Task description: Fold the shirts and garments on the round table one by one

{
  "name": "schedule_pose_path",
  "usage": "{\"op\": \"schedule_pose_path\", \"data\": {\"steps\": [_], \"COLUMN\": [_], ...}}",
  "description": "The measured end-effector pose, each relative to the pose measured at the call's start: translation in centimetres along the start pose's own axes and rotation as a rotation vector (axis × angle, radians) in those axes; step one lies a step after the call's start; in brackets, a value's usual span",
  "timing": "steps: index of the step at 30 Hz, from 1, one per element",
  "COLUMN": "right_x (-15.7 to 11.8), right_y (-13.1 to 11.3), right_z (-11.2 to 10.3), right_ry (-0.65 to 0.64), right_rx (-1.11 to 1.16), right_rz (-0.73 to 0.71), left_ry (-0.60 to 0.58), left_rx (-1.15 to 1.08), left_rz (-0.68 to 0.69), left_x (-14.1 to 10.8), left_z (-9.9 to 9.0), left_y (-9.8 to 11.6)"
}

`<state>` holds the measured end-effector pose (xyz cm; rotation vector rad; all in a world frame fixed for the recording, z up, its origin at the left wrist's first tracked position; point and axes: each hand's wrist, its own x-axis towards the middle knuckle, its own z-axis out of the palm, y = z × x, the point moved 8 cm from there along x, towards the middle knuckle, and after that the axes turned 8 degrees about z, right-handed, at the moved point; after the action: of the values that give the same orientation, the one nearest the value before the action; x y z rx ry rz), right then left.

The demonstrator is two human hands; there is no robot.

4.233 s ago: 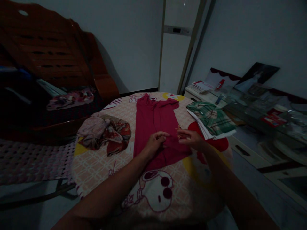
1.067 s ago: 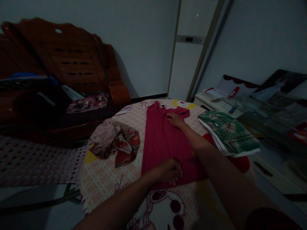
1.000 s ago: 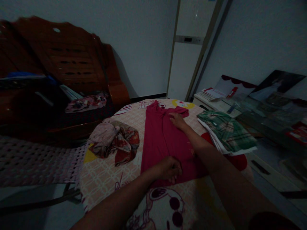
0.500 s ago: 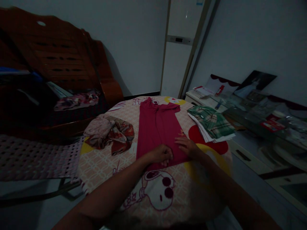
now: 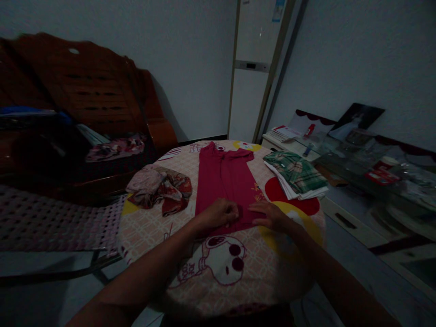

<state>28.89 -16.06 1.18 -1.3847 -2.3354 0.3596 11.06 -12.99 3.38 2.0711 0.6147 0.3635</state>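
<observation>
A dark pink garment (image 5: 226, 179) lies long and fairly flat on the round table, its collar end at the far side. My left hand (image 5: 220, 213) rests on its near part with the fingers curled in; whether cloth is between them is too dark to tell. Over the near right edge of the garment is my right hand (image 5: 269, 215), its fingers stretched out and apart. A crumpled patterned cloth (image 5: 160, 187) sits to the left of the garment. Folded green plaid fabric (image 5: 296, 172) lies over white cloth on the table's right side.
The table (image 5: 150, 240) has a cartoon-print cover. A woven chair (image 5: 61, 222) stands at left, with a wooden bench (image 5: 102, 100) behind it. At right is a cabinet (image 5: 344, 220) with glass and papers. A tall white unit (image 5: 248, 104) stands at the back.
The view has tilted and shifted slightly. My left hand has moved a little left and away from me on the garment, and my right hand has moved slightly nearer the garment's near edge.
</observation>
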Motion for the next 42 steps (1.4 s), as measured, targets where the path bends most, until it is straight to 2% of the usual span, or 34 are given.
{"op": "schedule_pose_path", "data": {"steps": [3,7,12,14,17,20,22,25,27,28,29,30,32,33,34,37,39,42], "right_x": [-1.0,-1.3,-1.2,-1.2,-0.8,0.8,3.0,7.8,11.6,13.4,15.0,16.3,17.6,17.6,17.3,15.0,13.1,11.3], "right_y": [-1.5,-2.6,-2.7,-2.3,-1.7,-1.4,-1.4,-1.3,-0.8,-0.5,-0.4,-0.3,-0.2,-0.1,-0.1,-0.1,-0.2,0.3], "right_z": [-0.1,0.6,1.8,1.7,0.9,-0.6,-1.9,-4.2,-6.0,-6.9,-7.7,-8.5,-8.9,-8.5,-7.8,-4.1,-2.0,-0.3], "right_ry": [-0.068,-0.093,-0.026,0.012,0.023,-0.048,-0.094,-0.108,-0.064,-0.022,0.042,0.112,0.209,0.219,0.2,0.056,0.003,-0.009], "right_rx": [-0.057,-0.17,-0.316,-0.324,-0.305,-0.313,-0.342,-0.384,-0.439,-0.45,-0.444,-0.439,-0.426,-0.42,-0.414,-0.389,-0.382,-0.422], "right_rz": [-0.052,-0.058,-0.09,-0.089,-0.038,0.091,0.179,0.253,0.295,0.309,0.304,0.296,0.292,0.294,0.294,0.244,0.183,0.137], "left_ry": [-0.047,-0.119,-0.071,-0.036,0.003,0.008,0.009,-0.006,-0.022,0.009,0.1,0.25,0.495,0.546,0.536,0.297,0.166,0.097], "left_rx": [0.434,0.782,0.871,0.864,0.811,0.686,0.625,0.663,0.719,0.764,0.817,0.868,0.93,0.931,0.917,0.858,0.863,0.901], "left_rz": [-0.011,-0.056,-0.12,-0.119,-0.122,-0.126,-0.072,-0.052,-0.098,-0.137,-0.184,-0.227,-0.227,-0.206,-0.182,-0.186,-0.21,-0.175], "left_x": [-1.9,-3.6,-4.4,-4.8,-5.4,-5.3,-4.2,-1.4,0.9,2.0,2.8,3.2,3.1,2.9,2.6,1.2,0.0,-1.0], "left_z": [-0.7,1.2,3.1,3.0,1.8,-0.5,-2.8,-7.6,-11.1,-13.0,-15.1,-17.2,-19.4,-19.4,-18.6,-14.1,-11.3,-8.9], "left_y": [1.6,2.0,1.2,0.8,0.0,-1.1,-1.2,-1.0,-1.1,-1.1,-1.1,-0.8,-0.2,-0.3,-0.7,-3.4,-5.2,-6.4]}}
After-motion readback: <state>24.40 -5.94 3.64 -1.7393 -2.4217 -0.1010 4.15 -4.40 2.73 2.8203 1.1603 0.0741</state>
